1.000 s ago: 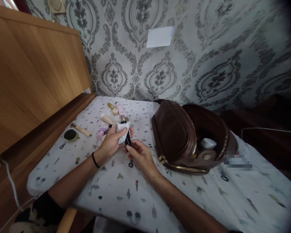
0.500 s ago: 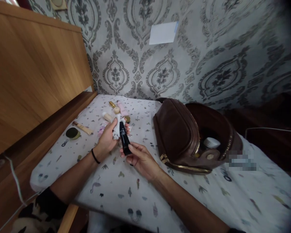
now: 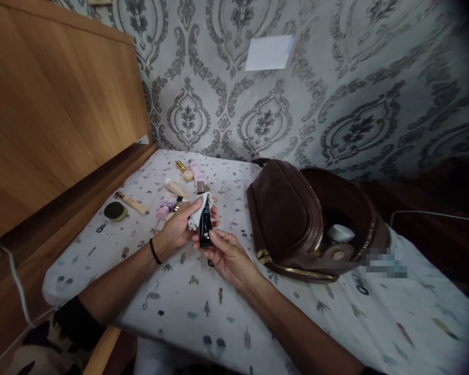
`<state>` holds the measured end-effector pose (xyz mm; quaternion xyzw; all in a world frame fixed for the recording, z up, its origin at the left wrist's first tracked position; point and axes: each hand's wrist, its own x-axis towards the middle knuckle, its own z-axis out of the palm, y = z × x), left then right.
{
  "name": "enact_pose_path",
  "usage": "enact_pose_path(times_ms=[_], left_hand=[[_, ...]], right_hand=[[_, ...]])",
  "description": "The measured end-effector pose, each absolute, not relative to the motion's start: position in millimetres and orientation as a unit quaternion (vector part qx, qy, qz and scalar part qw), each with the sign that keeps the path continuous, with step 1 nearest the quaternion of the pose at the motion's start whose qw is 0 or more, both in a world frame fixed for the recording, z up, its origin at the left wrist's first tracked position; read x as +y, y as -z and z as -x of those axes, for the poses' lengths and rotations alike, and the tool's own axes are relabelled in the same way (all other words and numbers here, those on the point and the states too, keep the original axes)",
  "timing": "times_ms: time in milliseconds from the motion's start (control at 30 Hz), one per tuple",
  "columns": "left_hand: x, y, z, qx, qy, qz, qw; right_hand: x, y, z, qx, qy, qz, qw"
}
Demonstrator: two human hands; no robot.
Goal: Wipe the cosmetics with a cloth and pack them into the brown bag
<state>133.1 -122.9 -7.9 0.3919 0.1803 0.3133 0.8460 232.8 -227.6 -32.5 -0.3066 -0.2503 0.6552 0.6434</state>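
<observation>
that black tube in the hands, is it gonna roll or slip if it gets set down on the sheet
The black tube looks round and smooth, so it may roll if laid flat. The printed sheet looks soft, which probably damps that. The right hand pinches its lower end while the left hand presses a white cloth against it, so it seems stiff and light.

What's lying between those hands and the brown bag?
Nothing: the head view shows only bare printed sheet between the black tube and the brown bag.

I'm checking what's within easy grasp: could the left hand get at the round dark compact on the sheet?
Probably yes: the compact lies uncovered left of the left hand, nothing between them. But that hand already holds a white cloth against the black tube.
</observation>
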Motion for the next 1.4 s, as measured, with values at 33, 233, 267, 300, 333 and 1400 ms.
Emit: enact_pose_path(times_ms=[33, 233, 267, 300, 333, 1400], left_hand=[[-124, 9, -132, 0.176, -0.299, -0.418, 0.839], [-132, 7, -133, 0.204, -0.279, -0.515, 0.785], [-133, 7, -134, 0.215, -0.29, -0.526, 0.77], [-135, 8, -135, 0.225, -0.302, -0.537, 0.755], [-135, 8, -135, 0.23, -0.314, -0.547, 0.742], [-123, 6, -132, 0.242, -0.337, -0.649, 0.638]], right_hand=[[-227, 33, -234, -0.252, -0.648, 0.309, 0.649], [-225, 34, -236, -0.247, -0.635, 0.333, 0.652], [-225, 34, -235, -0.247, -0.634, 0.34, 0.649], [-226, 35, -233, -0.247, -0.632, 0.349, 0.646], [-226, 35, -232, -0.249, -0.627, 0.359, 0.645], [-226, 14, -259, -0.334, -0.366, 0.488, 0.718]])
